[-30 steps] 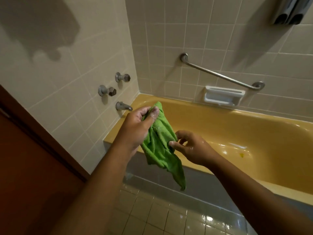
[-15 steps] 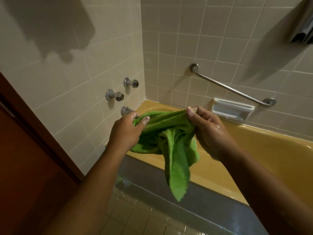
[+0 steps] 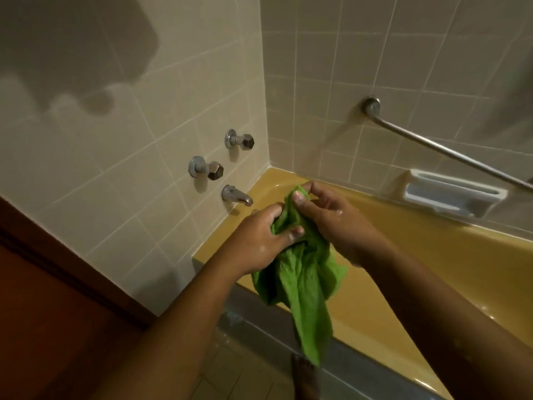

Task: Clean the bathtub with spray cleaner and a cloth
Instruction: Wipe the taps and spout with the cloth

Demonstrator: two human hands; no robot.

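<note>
A green cloth (image 3: 302,281) hangs bunched between both hands above the near rim of the yellow bathtub (image 3: 450,255). My left hand (image 3: 259,241) grips the cloth's upper part from the left, fingers curled into the folds. My right hand (image 3: 331,217) pinches the top of the cloth from the right, close against the left hand. Both hands look wet. The cloth's long tail droops down past the tub's grey outer panel (image 3: 360,362). No spray cleaner is in view.
A spout (image 3: 236,196) and two tap handles (image 3: 206,168) (image 3: 240,140) stick out of the tiled left wall. A metal grab bar (image 3: 432,145) and a white soap dish (image 3: 450,194) sit on the back wall. A brown door (image 3: 52,327) stands at left, a bare foot (image 3: 304,376) on the tiled floor below.
The hands have come together, gathering the spread cloth into a bunch. The view has shifted down and left, closer to the taps.
</note>
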